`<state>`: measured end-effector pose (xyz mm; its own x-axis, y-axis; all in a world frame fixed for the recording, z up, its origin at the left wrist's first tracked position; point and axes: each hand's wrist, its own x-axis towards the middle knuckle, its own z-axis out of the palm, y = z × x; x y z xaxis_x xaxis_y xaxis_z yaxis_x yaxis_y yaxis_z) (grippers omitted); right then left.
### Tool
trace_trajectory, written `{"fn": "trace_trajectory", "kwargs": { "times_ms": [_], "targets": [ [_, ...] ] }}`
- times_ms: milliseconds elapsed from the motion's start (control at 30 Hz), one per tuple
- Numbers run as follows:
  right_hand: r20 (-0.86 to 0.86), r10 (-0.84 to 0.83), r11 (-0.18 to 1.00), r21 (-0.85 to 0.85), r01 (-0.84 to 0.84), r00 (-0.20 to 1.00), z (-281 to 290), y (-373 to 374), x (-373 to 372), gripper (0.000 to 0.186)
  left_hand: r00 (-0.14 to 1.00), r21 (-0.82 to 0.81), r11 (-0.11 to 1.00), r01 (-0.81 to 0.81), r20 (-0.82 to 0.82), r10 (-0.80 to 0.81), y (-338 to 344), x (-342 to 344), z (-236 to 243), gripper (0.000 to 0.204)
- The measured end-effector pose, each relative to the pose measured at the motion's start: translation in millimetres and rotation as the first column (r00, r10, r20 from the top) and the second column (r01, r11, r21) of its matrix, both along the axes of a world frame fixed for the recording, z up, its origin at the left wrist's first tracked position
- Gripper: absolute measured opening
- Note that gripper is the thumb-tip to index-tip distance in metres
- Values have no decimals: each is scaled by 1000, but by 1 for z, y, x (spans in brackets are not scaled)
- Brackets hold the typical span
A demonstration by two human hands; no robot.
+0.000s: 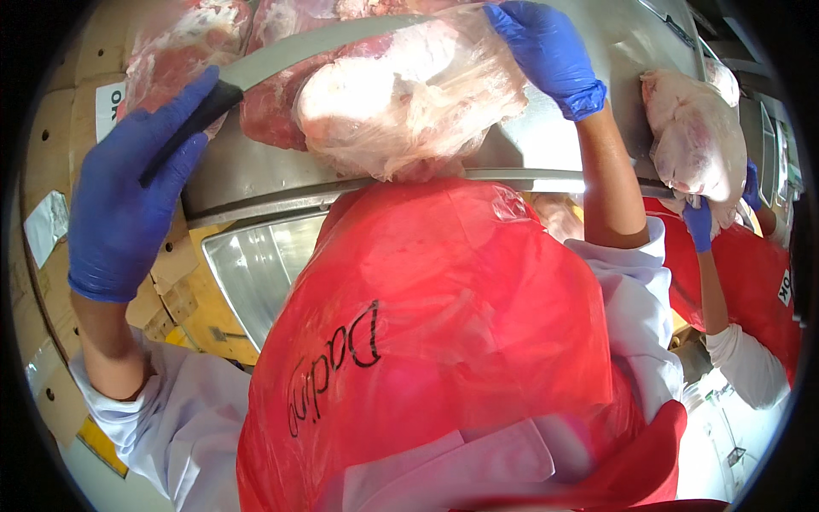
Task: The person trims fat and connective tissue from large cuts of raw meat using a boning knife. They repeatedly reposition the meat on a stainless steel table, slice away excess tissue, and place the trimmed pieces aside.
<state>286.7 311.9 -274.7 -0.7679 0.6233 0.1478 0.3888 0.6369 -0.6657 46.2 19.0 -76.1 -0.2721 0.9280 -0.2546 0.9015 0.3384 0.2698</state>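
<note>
My blue-gloved left hand (128, 196) is closed around the black handle of a knife (328, 39). Its long blade points right and passes over the far side of a large cut of raw meat (375, 98). This cut lies at the near edge of a metal table (512, 175), with pale fat on top and thin translucent film hanging at its right side. My right hand (550, 55), also in a blue glove, grips the film-covered far right end of the cut. Its fingertips are partly hidden.
More raw meat (183, 51) lies at the far left, beside cardboard boxes (81, 111). Below the table edge sits a metal tray (264, 252). At the right, a co-worker's blue-gloved hand (698, 224) touches another large cut (695, 136).
</note>
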Motion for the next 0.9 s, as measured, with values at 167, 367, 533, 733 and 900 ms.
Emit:
{"fn": "trace_trajectory", "kwargs": {
  "times_ms": [167, 367, 533, 733, 900],
  "targets": [
    [7, 38, 971, -236, -35, 999, 22, 25, 4, 30, 998, -122, 991, 59, 0, -59, 49, 12, 34, 41],
    [-288, -30, 943, -326, -69, 957, -19, 87, -73, 36, 993, -125, 992, -24, -114, 9, 89, 43, 58, 39],
    [-481, 385, 646, -469, -602, 788, -93, 122, -150, 41, 940, -265, 964, 4, -328, -94, 132, 75, 59, 39],
    [-558, 519, 361, -544, -757, 648, -133, 104, -169, 42, 871, -412, 910, -41, -461, -170, 156, 102, 65, 39],
    [-600, 541, 272, -538, -798, 589, -140, 90, -169, 44, 901, -351, 905, -240, -426, 74, 134, 127, 47, 40]
  ]
}}
